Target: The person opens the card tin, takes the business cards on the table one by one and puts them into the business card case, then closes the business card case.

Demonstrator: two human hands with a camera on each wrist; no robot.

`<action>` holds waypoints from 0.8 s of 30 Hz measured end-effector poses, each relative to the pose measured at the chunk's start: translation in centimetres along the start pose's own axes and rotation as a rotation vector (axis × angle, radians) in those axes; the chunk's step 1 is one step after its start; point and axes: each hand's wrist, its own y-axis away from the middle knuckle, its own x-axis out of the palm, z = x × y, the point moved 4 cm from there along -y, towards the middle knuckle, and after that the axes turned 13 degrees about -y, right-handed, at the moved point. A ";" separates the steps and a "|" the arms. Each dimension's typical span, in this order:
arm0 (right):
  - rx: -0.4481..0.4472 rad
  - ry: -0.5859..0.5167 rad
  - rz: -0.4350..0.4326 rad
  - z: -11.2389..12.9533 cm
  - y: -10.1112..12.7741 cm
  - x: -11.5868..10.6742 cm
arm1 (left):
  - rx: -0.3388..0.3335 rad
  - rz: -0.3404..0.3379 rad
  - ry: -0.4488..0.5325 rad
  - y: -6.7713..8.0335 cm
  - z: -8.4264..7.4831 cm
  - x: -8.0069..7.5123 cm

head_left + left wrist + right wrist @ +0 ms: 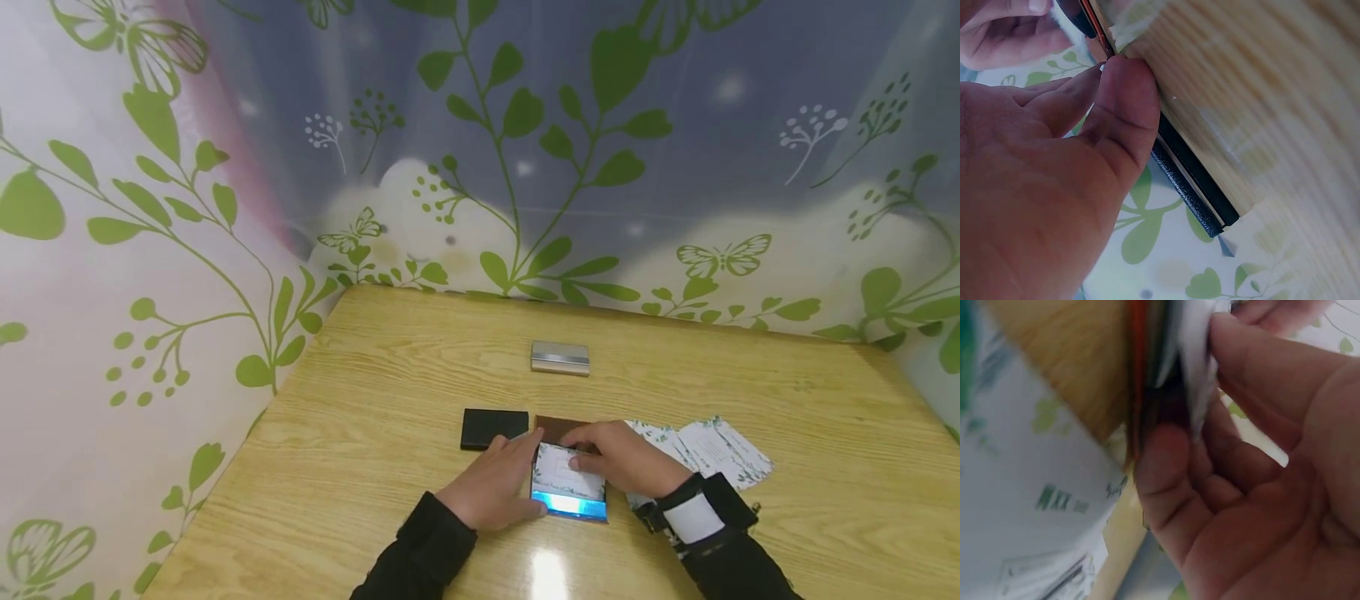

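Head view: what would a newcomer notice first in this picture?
First, the two hands meeting at the near middle of the wooden table: the left hand and right hand both hold an open card case filled with white cards. Next come the loose cards fanned out to the right, and the silver case lying alone further back.

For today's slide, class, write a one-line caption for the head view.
Both hands, left hand and right hand, hold a card in an open case on the wooden table.

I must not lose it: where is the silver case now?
In the head view the silver case lies alone on the wooden table, toward the far edge, beyond the black case and both hands.
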 end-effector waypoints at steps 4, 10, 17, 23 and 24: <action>-0.004 0.047 -0.035 0.4 0.0 0.1 | -0.002 0.007 -0.017 -0.1 -0.1 -0.1; -0.003 0.080 -0.033 0.6 0.1 0.2 | 0.008 0.007 -0.049 -0.2 -0.1 -0.3; -0.007 0.014 0.053 0.9 0.3 0.8 | 0.011 0.021 -0.037 0.0 -0.2 -0.2; -0.021 0.036 0.065 1.3 0.7 0.6 | 0.010 0.026 -0.025 0.1 -0.1 -0.1; -0.011 0.040 0.065 1.3 0.8 0.4 | 0.010 0.027 -0.021 0.1 -0.1 -0.1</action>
